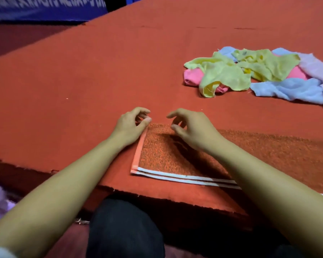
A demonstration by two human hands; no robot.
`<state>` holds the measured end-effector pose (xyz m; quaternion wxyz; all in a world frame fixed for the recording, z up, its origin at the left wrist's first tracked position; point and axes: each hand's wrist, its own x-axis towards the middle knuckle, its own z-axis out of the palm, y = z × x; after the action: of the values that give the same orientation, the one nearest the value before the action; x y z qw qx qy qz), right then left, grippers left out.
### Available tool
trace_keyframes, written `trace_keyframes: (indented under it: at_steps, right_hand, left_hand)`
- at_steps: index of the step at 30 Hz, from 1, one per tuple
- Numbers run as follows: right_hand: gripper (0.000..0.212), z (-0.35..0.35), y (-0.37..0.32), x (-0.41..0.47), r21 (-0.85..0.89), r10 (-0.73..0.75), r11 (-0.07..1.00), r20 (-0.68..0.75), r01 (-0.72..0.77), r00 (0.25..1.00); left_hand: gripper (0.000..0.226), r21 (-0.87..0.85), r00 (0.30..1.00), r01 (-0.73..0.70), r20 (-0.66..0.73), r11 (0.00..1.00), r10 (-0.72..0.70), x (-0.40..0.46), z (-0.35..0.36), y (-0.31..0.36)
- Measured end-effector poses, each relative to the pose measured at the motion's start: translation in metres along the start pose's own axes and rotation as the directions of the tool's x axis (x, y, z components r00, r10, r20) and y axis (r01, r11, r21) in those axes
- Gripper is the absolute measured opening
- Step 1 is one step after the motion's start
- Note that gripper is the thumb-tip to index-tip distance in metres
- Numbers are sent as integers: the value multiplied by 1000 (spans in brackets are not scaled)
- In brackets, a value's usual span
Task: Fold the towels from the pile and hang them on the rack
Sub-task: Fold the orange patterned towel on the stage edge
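As seen from above: two bare arms reaching over a red tabletop [101, 62].
Towel in work: orange towel [175, 155], flat on the tabletop near the front edge, right under the hands.
Towel's long way: left to right, running off past the right arm; short left end just under the left hand.
White stripe: along the near edge, two layers showing, so looks folded once already.
Left hand [131, 123]: at the far left corner, fingers curled, thumb and fingertips close together; cannot tell if pinching the corner or only just above it.
Right hand [190, 127]: just beside the left, over the far edge, fingers curled the same way; hold on the cloth not sure either.
Nearer hand: left one for the corner, right one for the far edge.
Next move, a guess: grab the left end and carry it to the right, along the long way.
Pile [259, 73]: yellow, pink, blue and pale purple cloths, far off to the right and further back, well apart from the hands.
Rack: not in sight.
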<state>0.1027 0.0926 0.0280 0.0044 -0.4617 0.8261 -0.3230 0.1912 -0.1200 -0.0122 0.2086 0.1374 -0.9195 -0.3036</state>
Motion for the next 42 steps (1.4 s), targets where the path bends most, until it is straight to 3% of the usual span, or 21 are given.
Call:
trace_keyframes:
  at_steps: [8, 13, 19, 23, 27, 30, 35, 42]
  right_hand:
    - [38, 21, 47, 20, -98, 154, 983, 0, -153, 988]
    - [39, 11, 56, 13, -224, 169, 960, -22, -169, 985]
    - [39, 6, 62, 7, -246, 194, 952, 33, -181, 980]
    - [41, 5, 60, 7, -224, 178, 960, 27, -168, 984]
    - [45, 0, 55, 4, -103, 165, 981, 11, -163, 986]
    - [49, -9, 40, -2, -50, 142, 989, 29, -140, 989]
    - [53, -22, 14, -35, -43, 93, 995, 0, -93, 996]
    - [57, -12, -6, -92, -81, -8, 997, 15, 9, 1000]
  left_hand:
    - [32, -4, 999, -42, -7, 999, 42, 6, 17, -22]
    - [34, -21, 999, -47, -12, 999, 46, 7, 18, -25]
    - [37, 17, 997, -81, -21, 997, 81, 2, 19, -23]
    - [37, -9, 996, -86, -14, 996, 85, 1, 18, -22]
    - [43, -272, 998, -59, -48, 960, 47, -5, 9, -18]
    - [46, -361, 997, -78, -54, 929, 62, -13, -1, -11]
    - [50, -356, 995, -103, -40, 929, 95, -42, -20, 3]
    - [36, -311, 989, -92, 80, 946, 123, -104, -33, 7]
